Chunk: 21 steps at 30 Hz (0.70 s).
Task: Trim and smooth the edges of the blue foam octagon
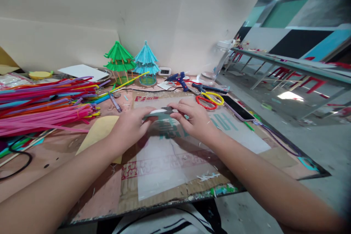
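My left hand (pixel 131 124) is closed on a small flat piece with a white top (pixel 157 111) and a grey-green edge; its exact kind cannot be made out. My right hand (pixel 196 117) pinches a small dark grey bit (pixel 168 109) against the right end of that piece. Both hands hover over a translucent sheet (pixel 156 182) laid on cardboard. Left of the sheet, partly under my left forearm, lies a yellow paper shape (pixel 102 128). Red-and-yellow-handled scissors (pixel 211 99) rest just beyond my right hand.
Bundled pipe cleaners (pixel 49 106) fill the left side. Behind stand a green tiered pavilion (pixel 119 58) and a blue one (pixel 146 60). A blue glue gun (pixel 179 79), a phone (pixel 238 108) and a clear jug (pixel 218 62) line the back right. A pen (pixel 115 103) lies left.
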Motion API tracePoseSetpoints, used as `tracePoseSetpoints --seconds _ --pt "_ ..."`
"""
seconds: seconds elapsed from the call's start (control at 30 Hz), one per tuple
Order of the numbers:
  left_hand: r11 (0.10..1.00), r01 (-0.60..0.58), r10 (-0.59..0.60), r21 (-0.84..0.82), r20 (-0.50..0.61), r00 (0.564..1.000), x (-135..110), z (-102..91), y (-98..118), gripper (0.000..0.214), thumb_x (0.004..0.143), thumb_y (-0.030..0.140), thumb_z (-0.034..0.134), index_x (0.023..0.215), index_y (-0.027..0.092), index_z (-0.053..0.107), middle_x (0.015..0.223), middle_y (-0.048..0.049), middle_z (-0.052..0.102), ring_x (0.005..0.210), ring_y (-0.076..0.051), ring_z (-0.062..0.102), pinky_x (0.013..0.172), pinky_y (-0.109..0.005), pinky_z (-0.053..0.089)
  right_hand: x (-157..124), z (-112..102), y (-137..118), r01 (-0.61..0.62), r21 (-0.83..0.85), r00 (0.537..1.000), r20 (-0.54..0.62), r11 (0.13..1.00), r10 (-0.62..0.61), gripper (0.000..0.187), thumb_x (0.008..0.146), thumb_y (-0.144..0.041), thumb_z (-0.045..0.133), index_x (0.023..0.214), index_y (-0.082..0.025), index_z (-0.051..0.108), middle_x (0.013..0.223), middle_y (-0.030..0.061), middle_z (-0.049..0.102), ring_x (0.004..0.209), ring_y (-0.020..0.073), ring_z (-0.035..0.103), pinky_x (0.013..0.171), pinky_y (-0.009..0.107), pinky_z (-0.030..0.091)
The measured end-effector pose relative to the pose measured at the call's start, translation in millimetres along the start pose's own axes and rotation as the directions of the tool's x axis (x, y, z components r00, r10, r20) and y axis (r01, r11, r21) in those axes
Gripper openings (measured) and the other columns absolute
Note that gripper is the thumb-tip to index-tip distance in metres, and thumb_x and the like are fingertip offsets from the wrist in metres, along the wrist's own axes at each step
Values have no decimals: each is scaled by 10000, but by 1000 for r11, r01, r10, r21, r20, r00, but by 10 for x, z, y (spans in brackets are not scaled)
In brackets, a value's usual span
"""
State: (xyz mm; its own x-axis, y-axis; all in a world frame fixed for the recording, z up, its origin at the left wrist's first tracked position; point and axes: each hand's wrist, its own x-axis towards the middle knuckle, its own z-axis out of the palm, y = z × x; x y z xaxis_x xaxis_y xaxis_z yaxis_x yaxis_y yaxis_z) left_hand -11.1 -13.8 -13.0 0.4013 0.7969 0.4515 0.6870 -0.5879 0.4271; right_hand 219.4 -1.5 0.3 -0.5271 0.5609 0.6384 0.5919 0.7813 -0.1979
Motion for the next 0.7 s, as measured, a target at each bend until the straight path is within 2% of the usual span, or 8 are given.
tracePoseSetpoints --seconds 0.2,0.47,0.7 --pt "997 -27 27 71 8 1000 1 -15 -3 272 893 181 549 1115 230 699 1025 -36 758 896 -220 693 768 -307 490 -14 44 33 19 16 1000 -2 1000 -19 313 977 -365 509 1130 -164 694 801 48 621 708 161 552 666 287 414" --pt "996 -43 42 85 5 999 -7 -13 3 251 906 199 553 1108 227 699 1004 -36 761 882 -215 698 752 -297 490 -19 57 39 41 8 999 -9 999 -40 301 975 -365 516 1125 -173 692 814 48 632 711 156 547 663 282 401" --pt "991 -45 46 124 -4 999 -23 2 -31 264 893 202 567 1125 232 690 1032 -41 758 904 -220 700 763 -294 499 -15 59 30 9 12 1000 8 1000 -9 318 983 -392 495 1096 -187 710 799 47 636 705 154 545 660 281 391"
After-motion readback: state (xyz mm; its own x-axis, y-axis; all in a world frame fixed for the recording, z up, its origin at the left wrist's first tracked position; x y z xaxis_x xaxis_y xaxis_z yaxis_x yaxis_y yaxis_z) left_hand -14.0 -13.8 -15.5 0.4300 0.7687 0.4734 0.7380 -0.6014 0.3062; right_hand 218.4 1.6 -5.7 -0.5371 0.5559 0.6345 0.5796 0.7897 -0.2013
